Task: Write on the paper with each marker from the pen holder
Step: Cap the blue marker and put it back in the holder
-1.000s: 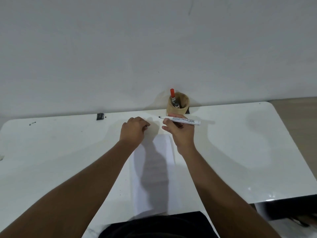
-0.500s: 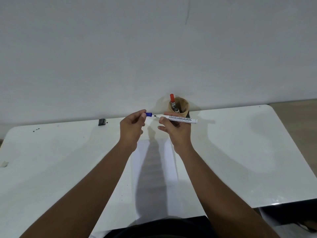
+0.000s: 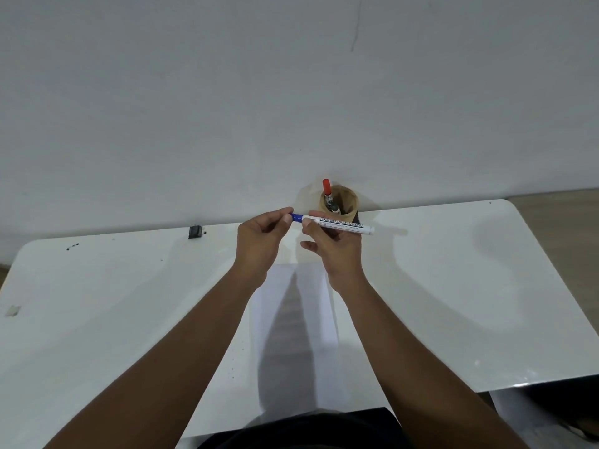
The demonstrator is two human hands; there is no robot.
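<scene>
A white marker with printed lettering lies level in the air, held in my right hand just in front of the pen holder. My left hand pinches the blue cap, which sits against the marker's left end. The tan round pen holder stands at the table's far edge by the wall. A red-capped marker sticks up from it and a dark-tipped one rests lower inside. A white sheet of paper lies on the table between my forearms, partly in shadow.
The glossy white table runs to the wall. A small black object sits at the far edge on the left, and a pale scrap lies near the left edge. Bare floor shows past the table's right side.
My left hand rose from the table with the blue cap and brought it onto the marker's tip. Both hands lifted slightly; the marker stayed level in my right hand.
</scene>
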